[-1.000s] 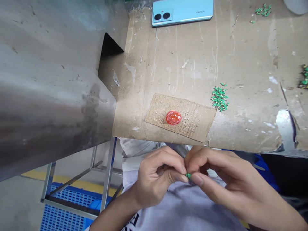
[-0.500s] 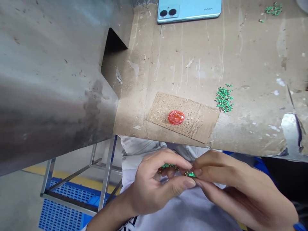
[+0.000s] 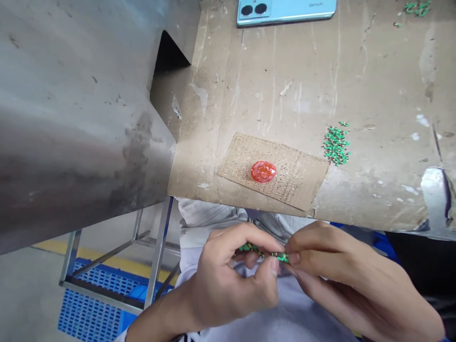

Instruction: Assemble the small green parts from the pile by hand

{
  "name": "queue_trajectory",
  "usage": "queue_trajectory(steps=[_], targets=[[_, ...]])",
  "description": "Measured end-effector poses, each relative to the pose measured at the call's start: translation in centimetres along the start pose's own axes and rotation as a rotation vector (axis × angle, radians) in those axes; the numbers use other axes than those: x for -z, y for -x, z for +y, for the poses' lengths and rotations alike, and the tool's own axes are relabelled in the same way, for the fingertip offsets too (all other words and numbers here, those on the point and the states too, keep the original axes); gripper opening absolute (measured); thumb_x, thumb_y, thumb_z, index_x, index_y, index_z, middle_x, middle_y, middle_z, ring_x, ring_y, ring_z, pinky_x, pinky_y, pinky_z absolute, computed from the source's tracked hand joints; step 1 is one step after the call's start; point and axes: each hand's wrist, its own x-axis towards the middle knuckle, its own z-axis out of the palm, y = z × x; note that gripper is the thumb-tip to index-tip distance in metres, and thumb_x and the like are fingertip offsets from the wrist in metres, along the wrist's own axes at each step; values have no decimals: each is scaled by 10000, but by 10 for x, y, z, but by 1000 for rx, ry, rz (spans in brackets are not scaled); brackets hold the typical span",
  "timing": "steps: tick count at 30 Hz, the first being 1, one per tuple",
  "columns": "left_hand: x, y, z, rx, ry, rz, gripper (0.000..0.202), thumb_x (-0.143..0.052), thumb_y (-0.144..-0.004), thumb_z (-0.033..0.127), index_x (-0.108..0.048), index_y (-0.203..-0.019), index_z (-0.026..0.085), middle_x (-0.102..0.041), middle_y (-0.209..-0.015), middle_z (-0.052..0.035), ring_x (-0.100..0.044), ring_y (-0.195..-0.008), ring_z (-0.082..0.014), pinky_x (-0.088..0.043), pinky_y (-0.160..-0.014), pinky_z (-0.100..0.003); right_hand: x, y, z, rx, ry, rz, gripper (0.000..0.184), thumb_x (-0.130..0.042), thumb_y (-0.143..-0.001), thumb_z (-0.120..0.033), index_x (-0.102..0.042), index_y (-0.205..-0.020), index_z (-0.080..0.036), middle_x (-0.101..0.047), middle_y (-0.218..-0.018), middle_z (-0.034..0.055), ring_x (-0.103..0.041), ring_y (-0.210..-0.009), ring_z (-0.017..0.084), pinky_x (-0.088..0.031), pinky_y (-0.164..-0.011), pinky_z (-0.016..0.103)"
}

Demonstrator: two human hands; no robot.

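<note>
While both hands meet just off the table's near edge, one small green piece [image 3: 280,257] lies between their fingertips, its long axis running roughly left to right, right end tipped slightly nearer.

Right hand [image 3: 345,266]: fingers closed, thumb and forefinger pinching the right end of that piece; the hand nearer to it, with the piece lying directly left of the fingertips.

Left hand [image 3: 231,285]: thumb and forefinger parted around the left end, thumb on the near side, forefinger on the far side; firm contact there cannot be told. Further green pieces [image 3: 246,247] are held within its curled fingers, left of the pinched one.

Table [image 3: 285,102]: brown, worn covering, beyond both hands.

Cardboard scrap [image 3: 313,183]: one, rough-faced, near the table's edge, set aslant, its right end nearer.

Red oval object [image 3: 263,171]: one, glossy, resting on the scrap.

Green pile [image 3: 337,146]: many small pieces, just beyond the scrap's right end.

Small green cluster [image 3: 417,8]: far right, one stray piece beside it.

Phone [image 3: 288,12]: one, light blue, back upward, far side.

Metal panel [image 3: 85,123]: large, stained, left.

Blue crate [image 3: 90,304]: perforated, low at near left, behind a metal frame [image 3: 162,256].
</note>
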Motion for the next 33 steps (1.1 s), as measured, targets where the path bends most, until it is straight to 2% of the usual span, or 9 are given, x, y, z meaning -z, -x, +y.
queue_trajectory(steps=[6,11,17,21,25,30,33], targets=[[-4,-2,2,110,91,10,134,-709,-750,61,-717,-807,182,-679,-595,-4,-576,-493,-125,-443,-460,-211,-3,2,2,29,33,3,331,-630,-869,15,-701,-1073,-237,-797,-907,36,-781,-770,163,-653,-672,241],[-5,-6,1,160,101,67,113,-683,-713,62,-692,-723,174,-653,-543,10,-550,-438,-107,-417,-424,-189,-8,5,4,47,59,18,295,-624,-887,9,-676,-1073,-214,-773,-919,57,-769,-781,165,-645,-678,249],[1,-7,0,308,285,-60,131,-750,-781,87,-773,-877,173,-763,-649,1,-667,-516,-112,-503,-490,-160,-11,6,7,34,84,38,289,-630,-908,-4,-669,-1087,-228,-776,-910,38,-770,-773,154,-648,-662,233],[6,-7,3,467,327,-58,73,-827,-848,145,-793,-902,180,-798,-711,10,-739,-640,-109,-565,-596,-144,-11,7,10,68,127,59,251,-634,-912,11,-678,-1064,-183,-772,-924,57,-764,-803,147,-643,-707,216],[6,-6,2,478,398,-67,8,-809,-913,184,-812,-905,186,-807,-716,18,-760,-704,-107,-594,-686,-154,-10,8,11,111,104,32,267,-627,-915,29,-685,-1091,-162,-766,-973,72,-762,-843,147,-640,-744,223],[4,-3,1,458,384,-35,175,-681,-1024,223,-817,-919,189,-801,-708,14,-762,-697,-111,-590,-694,-176,-11,8,10,122,115,38,275,-620,-926,14,-675,-1112,-181,-770,-989,70,-771,-858,153,-648,-753,234],[4,-2,2,432,373,-43,190,-668,-1036,258,-829,-963,187,-810,-730,0,-770,-725,-130,-594,-722,-202,-11,6,10,99,115,60,304,-627,-902,37,-663,-1106,-186,-768,-956,47,-768,-837,129,-643,-745,201]])
